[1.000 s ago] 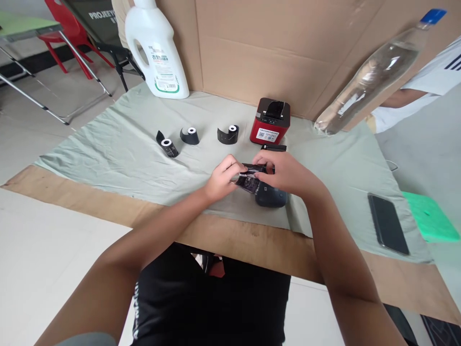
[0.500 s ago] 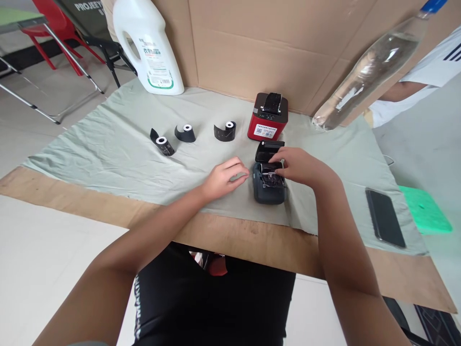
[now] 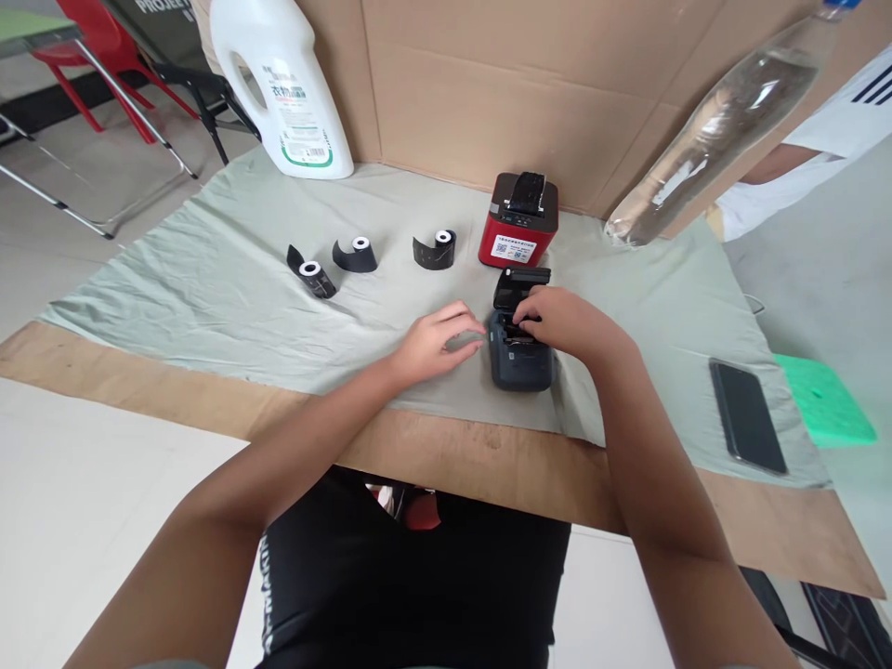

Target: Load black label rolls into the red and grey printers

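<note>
A small dark label printer [image 3: 519, 364] lies on the green cloth [image 3: 209, 288] with its lid [image 3: 522, 283] flipped up. My right hand [image 3: 568, 323] is curled over the open bay, fingertips pressed on a black roll inside it. Just left of the printer my left hand [image 3: 436, 342] rests on the cloth, fingers loosely curled, nothing seen in them. Behind stands a red printer [image 3: 519, 221] with a black strip across its top. Three black rolls with white cores [image 3: 310, 274] [image 3: 357, 253] [image 3: 437, 248] lie in a row to the left.
A white detergent jug [image 3: 275, 84] stands at the back left against a cardboard wall [image 3: 488, 84]. A clear water bottle [image 3: 717, 130] leans at the back right. A black phone [image 3: 748, 415] lies right, beside a green pad [image 3: 826, 400]. Another person's arm [image 3: 780, 163] shows far right.
The roll that both hands held above the dark printer has gone into its open bay. My left hand let go and settled on the cloth; my right hand pushed down onto the roll.
</note>
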The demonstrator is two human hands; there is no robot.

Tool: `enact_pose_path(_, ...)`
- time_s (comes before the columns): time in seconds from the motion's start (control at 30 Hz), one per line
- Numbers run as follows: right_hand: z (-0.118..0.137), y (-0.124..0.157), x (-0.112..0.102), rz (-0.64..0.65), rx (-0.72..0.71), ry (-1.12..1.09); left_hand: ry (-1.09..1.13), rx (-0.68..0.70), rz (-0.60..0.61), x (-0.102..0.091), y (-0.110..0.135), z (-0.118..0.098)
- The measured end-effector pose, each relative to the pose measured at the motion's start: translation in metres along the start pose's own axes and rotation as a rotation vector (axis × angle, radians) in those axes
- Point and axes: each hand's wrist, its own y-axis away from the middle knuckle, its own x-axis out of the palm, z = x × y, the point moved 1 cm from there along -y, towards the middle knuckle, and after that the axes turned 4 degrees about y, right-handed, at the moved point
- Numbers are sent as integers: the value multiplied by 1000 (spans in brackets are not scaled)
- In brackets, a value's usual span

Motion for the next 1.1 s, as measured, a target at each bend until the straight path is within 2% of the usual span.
enact_pose_path(0.07, -2, 4, -7, -36, 21, -65, 39, 43, 54, 0, -1, -3)
enact_pose_path(0.23, -11, 7, -14, -448, 54, -200, 97, 140, 118, 0, -3, -7)
enact_pose_path(0.3, -13, 4, -12, -494, 38, -230, 93, 136, 116, 1, -2, -7)
enact_pose_path(0.37, -13, 4, -13, -476, 27, -243, 84, 112, 100, 1, -1, -6)
enact_pose_path(0.43, -10, 7, -16, -391, 28, -245, 66, 78, 82, 0, 1, -5)
enact_pose_path(0.57, -3, 17, -20, 4, 48, -246, 46, 56, 90, 0, 1, -5)
enact_pose_path(0.63, -2, 19, -17, 103, 82, -233, 55, 86, 103, 0, 0, -7)
enact_pose_path(0.83, -21, 7, -6, 100, 227, -149, 62, 110, 161, 1, -5, -11)
enact_pose_path(1.0, -34, 5, -1, 226, 336, -379, 69, 75, 190, 5, -4, -12)
enact_pose_path(1.07, -34, 14, 5, 204, 352, -492, 72, 62, 194, 6, -3, -12)
enact_pose_path(1.1, -32, 20, 11, 154, 362, -554, 74, 48, 189, 7, -3, -12)
